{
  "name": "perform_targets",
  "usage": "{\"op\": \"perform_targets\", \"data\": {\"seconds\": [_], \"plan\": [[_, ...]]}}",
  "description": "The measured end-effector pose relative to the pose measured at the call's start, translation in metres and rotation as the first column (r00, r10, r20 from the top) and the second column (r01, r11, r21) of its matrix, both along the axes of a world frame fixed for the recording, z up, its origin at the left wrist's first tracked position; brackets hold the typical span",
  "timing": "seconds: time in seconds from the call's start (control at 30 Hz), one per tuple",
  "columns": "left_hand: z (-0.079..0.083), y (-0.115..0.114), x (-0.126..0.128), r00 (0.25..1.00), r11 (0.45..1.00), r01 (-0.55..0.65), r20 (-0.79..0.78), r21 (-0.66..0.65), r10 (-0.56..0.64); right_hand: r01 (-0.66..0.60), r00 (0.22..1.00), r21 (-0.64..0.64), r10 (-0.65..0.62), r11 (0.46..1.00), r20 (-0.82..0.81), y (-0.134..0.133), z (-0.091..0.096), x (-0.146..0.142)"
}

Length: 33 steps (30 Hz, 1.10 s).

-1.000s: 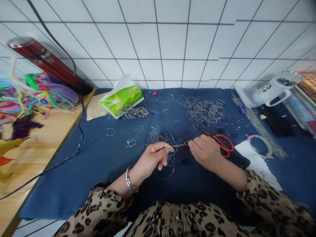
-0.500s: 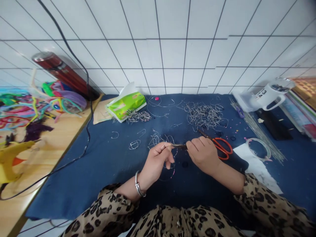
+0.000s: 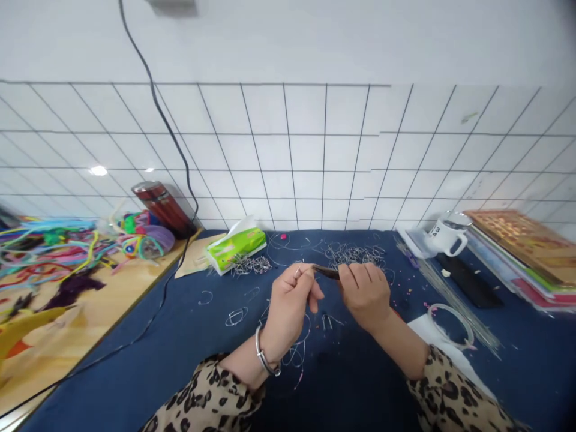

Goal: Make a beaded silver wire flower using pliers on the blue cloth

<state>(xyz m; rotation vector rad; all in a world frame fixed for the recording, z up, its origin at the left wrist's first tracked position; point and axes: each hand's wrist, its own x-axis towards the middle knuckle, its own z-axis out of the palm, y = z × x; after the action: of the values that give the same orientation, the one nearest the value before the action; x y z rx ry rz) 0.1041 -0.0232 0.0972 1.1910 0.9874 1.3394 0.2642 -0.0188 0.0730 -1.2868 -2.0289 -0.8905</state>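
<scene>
My right hand (image 3: 366,294) is wrapped round the handles of dark pliers (image 3: 328,273), whose jaws point left. Those jaws meet the fingertips of my left hand (image 3: 288,306), which is pinched on a thin wire, mostly hidden by the fingers. Below my left hand, fine wire loops (image 3: 294,357) lie on the dark blue cloth, with pink beads (image 3: 299,379) at one end. A few bent wire pieces (image 3: 330,323) rest between the hands. Only a sliver of the orange scissor handle (image 3: 396,314) shows behind my right wrist.
Behind the hands lies a heap of bent wires (image 3: 355,255); a smaller pile (image 3: 252,264) sits by a green tissue pack (image 3: 237,249). At right are a white mug (image 3: 445,235), straight wires (image 3: 454,300) and a clear coil (image 3: 468,336). A black cable (image 3: 164,294) crosses the left side.
The view has tilted up, showing more wall. Both hands have risen relative to the table, with the pliers still at the left fingertips. My right arm now hides most of the scissors.
</scene>
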Motion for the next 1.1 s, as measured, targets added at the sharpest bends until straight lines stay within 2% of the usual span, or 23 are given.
{"op": "perform_targets", "data": {"seconds": [0.23, 0.43, 0.57, 0.67, 0.73, 0.83, 0.9, 0.97, 1.03, 1.1], "plan": [[-0.011, -0.002, 0.004, 1.0, 1.0, -0.012, 0.015, -0.002, 0.012, 0.012, 1.0, -0.021, -0.012, 1.0, 0.006, -0.001, -0.01, 0.0], [-0.012, -0.003, 0.002, 1.0, 1.0, -0.008, 0.023, -0.013, 0.008, -0.026, 0.998, -0.072, 0.022, 0.997, -0.054, -0.001, -0.011, -0.002], [-0.012, -0.005, 0.003, 0.999, 0.999, 0.033, 0.006, -0.03, -0.033, -0.07, 0.984, -0.159, 0.043, 0.985, -0.17, 0.0, -0.009, -0.002], [-0.012, -0.006, 0.003, 1.0, 0.999, 0.03, 0.005, -0.027, -0.03, -0.18, 0.929, -0.275, 0.071, 0.944, -0.362, -0.001, -0.006, -0.003], [-0.01, -0.005, 0.001, 1.0, 1.0, 0.01, 0.013, -0.012, -0.01, -0.317, 0.846, -0.392, 0.071, 0.863, -0.529, -0.004, -0.001, -0.004], [-0.007, -0.003, -0.003, 1.0, 1.0, -0.006, 0.029, 0.006, 0.005, -0.553, 0.701, -0.535, 0.009, 0.638, -0.713, -0.013, 0.012, -0.005], [-0.005, -0.002, -0.006, 0.999, 1.0, 0.017, 0.037, 0.01, -0.018, -0.671, 0.643, -0.576, -0.021, 0.466, -0.766, -0.018, 0.02, -0.005], [-0.003, -0.002, -0.008, 0.997, 0.998, 0.064, 0.048, 0.007, -0.064, -0.746, 0.593, -0.578, -0.066, 0.33, -0.803, -0.021, 0.024, -0.005], [-0.001, -0.002, -0.01, 0.991, 0.994, 0.111, 0.069, -0.006, -0.111, -0.803, 0.529, -0.538, -0.11, 0.255, -0.841, -0.022, 0.025, -0.005], [0.0, -0.002, -0.011, 0.984, 0.989, 0.149, 0.097, -0.023, -0.146, -0.852, 0.457, -0.479, -0.146, 0.214, -0.878, -0.022, 0.025, -0.006]]}}
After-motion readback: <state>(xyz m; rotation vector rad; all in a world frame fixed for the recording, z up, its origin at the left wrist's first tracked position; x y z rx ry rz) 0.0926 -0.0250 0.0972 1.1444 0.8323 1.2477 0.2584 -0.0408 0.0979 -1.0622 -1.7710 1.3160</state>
